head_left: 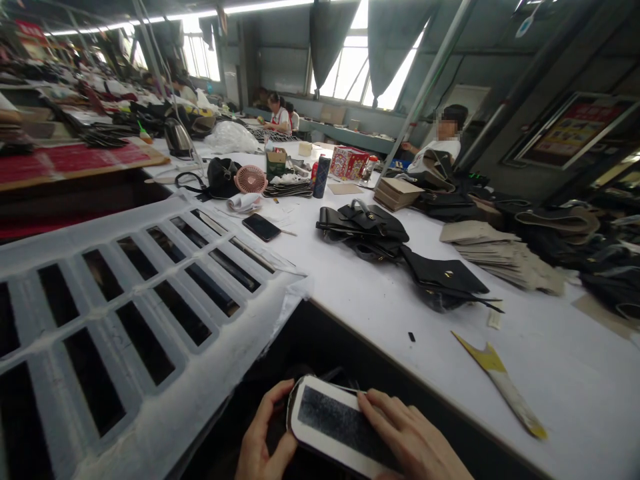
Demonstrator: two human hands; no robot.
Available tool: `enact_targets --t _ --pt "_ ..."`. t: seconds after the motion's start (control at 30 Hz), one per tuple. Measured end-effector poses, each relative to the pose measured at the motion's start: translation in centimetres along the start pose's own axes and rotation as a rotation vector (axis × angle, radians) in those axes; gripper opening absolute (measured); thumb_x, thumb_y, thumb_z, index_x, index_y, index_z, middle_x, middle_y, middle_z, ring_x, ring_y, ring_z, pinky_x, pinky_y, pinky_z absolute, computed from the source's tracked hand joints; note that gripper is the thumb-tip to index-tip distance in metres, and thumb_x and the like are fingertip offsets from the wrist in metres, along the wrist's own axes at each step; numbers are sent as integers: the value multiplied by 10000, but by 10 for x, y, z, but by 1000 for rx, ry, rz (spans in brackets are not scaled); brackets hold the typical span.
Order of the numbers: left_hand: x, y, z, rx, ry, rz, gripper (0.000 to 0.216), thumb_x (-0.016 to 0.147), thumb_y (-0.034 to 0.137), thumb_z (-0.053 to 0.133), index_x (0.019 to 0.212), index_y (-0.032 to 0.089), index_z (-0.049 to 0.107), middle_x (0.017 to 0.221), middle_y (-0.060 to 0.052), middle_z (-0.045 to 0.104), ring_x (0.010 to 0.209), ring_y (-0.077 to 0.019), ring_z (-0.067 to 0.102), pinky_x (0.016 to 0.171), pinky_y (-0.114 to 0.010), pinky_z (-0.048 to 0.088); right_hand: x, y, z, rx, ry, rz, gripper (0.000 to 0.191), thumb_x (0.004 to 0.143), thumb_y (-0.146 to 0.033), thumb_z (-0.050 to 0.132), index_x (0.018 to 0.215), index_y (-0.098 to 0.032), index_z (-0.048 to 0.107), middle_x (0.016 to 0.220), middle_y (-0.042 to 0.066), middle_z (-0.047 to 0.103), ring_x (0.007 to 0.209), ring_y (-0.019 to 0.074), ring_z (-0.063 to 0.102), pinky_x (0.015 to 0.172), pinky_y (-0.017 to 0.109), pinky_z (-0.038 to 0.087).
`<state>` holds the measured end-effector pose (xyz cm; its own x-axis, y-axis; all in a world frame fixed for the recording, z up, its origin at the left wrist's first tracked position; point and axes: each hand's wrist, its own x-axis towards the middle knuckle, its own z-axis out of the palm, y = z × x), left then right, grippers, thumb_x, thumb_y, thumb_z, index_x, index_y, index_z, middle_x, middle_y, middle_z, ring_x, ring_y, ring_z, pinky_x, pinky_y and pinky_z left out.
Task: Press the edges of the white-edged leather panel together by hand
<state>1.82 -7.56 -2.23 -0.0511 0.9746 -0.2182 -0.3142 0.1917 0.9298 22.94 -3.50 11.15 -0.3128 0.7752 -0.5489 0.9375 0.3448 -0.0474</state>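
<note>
Both hands at bottom edge, below the white table [400,300] rim. Left hand [260,440] grips the left end of a flat rounded panel [340,427], white border w/ dark centre patch; fingers curled round its edge. Right hand [415,440] lies flat on panel's right half, fingers pressing top face, so panel sits between the two hands, tilted, held off the table.

Judgement: keep the flat hand's pressure even, edges aligned, left grip steady so the piece doesn't slide.

Nearby: slotted white grid [125,313] to left, yellow-tipped strip [500,380] on table to right, black bags [365,227] further back.
</note>
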Motion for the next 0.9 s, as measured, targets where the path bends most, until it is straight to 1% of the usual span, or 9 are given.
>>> enact_targets --t 0.1,0.17,0.27,0.33,0.4,0.5,0.57,0.7,0.9 --pt "-1 2 -1 -3 -14 9 517 783 465 630 1241 243 544 1340 -90 585 1248 -312 530 1123 -453 356 2 9 2 22 -27 0 882 690 -120 784 1458 -248 369 1490 90 368 1321 372 398 1108 528 362" --pt "-1 2 -1 1 -17 9 520 782 466 632 1243 241 541 1342 -95 581 1234 -312 538 1126 -464 343 2 16 4 63 8 -69 819 746 -293 807 1452 -258 393 1482 79 392 1324 348 402 1116 477 369" --pt "-1 2 -1 -4 1 5 536 768 455 650 1242 230 541 1355 -108 569 1238 -318 531 1128 -464 339 0 23 8 93 59 -131 656 863 -506 671 1434 -281 437 1466 56 417 1323 327 412 1103 479 383" --pt "-1 1 -1 -11 8 9 546 759 449 654 1243 223 541 1360 -114 563 1240 -324 527 1121 -460 352 0 23 11 45 86 -126 559 911 -429 596 1427 -269 452 1460 43 423 1316 325 422 1099 511 380" --pt "-1 1 0 -11 11 3 540 757 441 654 1239 226 541 1353 -110 567 1227 -322 536 1107 -454 367 2 20 15 -19 115 -131 540 873 -310 598 1397 -223 502 1408 48 490 1260 319 490 1070 496 433" --pt "-1 0 1 -7 13 -26 544 755 424 658 1248 237 525 1343 -101 574 1213 -311 546 1099 -445 368 9 16 21 -95 222 -188 606 778 -211 617 1375 -168 523 1281 52 606 1096 274 614 928 393 570" --pt "-1 0 1 -6 15 -44 561 749 413 658 1260 237 508 1345 -103 572 1224 -309 535 1104 -443 355 14 15 25 -168 342 -272 653 716 -162 612 1364 -198 530 1198 30 654 970 237 665 795 340 619" --pt "-1 3 1 -9 5 -59 573 734 359 629 1273 230 485 1350 -106 562 1235 -311 521 1103 -441 341 18 14 31 -292 548 -373 689 599 -105 597 1270 -258 579 1050 14 689 787 217 682 589 317 617" --pt "2 14 -4 -53 -72 -85 614 647 272 589 1252 221 495 1293 -93 590 1179 -313 537 1060 -451 351 16 13 28 -275 614 -376 702 543 -111 615 1219 -289 547 1048 17 672 749 231 667 534 328 583"
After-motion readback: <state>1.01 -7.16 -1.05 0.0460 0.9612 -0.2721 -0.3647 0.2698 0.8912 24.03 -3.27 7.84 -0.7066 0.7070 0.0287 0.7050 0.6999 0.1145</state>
